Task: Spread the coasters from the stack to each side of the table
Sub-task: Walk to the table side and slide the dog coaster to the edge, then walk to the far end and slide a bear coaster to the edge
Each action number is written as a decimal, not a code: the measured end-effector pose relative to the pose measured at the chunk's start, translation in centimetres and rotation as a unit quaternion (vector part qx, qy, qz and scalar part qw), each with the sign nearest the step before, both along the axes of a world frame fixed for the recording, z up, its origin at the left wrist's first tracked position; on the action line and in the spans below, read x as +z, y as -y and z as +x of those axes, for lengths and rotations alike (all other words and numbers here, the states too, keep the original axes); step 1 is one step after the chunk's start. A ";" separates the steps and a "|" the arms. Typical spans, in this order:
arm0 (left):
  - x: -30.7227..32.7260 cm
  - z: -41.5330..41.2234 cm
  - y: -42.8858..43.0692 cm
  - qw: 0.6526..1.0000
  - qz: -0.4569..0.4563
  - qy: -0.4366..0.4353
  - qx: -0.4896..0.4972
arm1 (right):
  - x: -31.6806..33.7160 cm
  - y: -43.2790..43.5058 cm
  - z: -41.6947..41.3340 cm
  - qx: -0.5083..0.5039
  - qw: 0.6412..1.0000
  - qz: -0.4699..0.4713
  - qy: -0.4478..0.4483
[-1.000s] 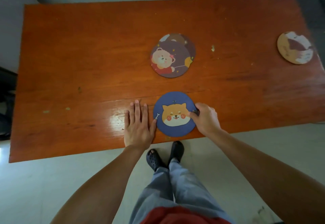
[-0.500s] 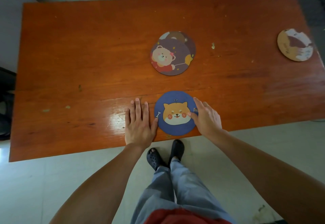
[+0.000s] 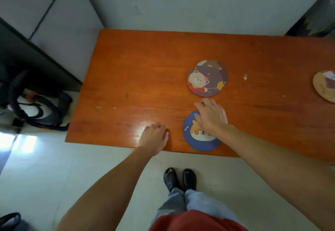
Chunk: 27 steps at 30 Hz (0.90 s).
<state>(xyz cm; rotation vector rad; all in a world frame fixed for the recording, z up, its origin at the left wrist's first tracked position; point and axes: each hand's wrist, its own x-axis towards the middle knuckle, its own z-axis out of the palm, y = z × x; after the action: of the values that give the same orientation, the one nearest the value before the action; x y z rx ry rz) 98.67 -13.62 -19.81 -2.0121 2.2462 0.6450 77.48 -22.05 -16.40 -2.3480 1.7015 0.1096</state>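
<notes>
A small stack of round coasters (image 3: 207,78), topped by a dark one with a bear, lies mid-table on the orange wooden table (image 3: 145,71). A blue coaster with a dog face (image 3: 196,140) lies flat at the near edge. My right hand (image 3: 211,116) hovers over its far half with fingers spread, pointing toward the stack and holding nothing. My left hand (image 3: 154,137) rests on the near edge to the left of the blue coaster, fingers loosely curled. A tan coaster (image 3: 325,85) lies at the right, cut off by the frame.
The table's left end is in view, with a dark bag (image 3: 36,107) on the floor beside it and a grey wall (image 3: 181,0) behind. My feet in black shoes (image 3: 179,178) stand below the near edge.
The view has swung left. My right hand has let go of the blue coaster and moved forward over it toward the stack. My left hand's fingers have curled.
</notes>
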 end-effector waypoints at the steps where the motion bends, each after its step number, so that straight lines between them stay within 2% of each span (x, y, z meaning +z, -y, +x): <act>1: 1.0 1.0 -0.6 1.000 -0.002 -0.001 0.022 | 0.8 0.5 1.9 0.038 0.999 -0.007 0.011; 6: 5.0 7.8 -5.0 0.991 -0.036 0.034 0.126 | 4.2 0.8 12.3 0.219 0.975 -0.032 0.002; 15: 10.5 22.5 -16.1 0.945 -0.070 0.101 0.303 | 8.2 -5.7 31.4 0.424 0.901 -0.096 -0.005; 21: 11.0 34.2 -22.3 0.931 -0.066 0.137 0.331 | 8.9 -10.5 43.7 0.470 0.874 -0.122 -0.002; 27: 12.2 45.4 -25.3 0.940 -0.053 0.149 0.301 | 8.7 -12.9 53.4 0.437 0.894 -0.102 -0.011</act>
<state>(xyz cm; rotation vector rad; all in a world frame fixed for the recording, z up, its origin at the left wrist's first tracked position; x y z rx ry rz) 144.10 11.72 -7.63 -2.6538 1.5181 0.2141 130.93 -9.12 -7.74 -3.0868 0.5476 0.1108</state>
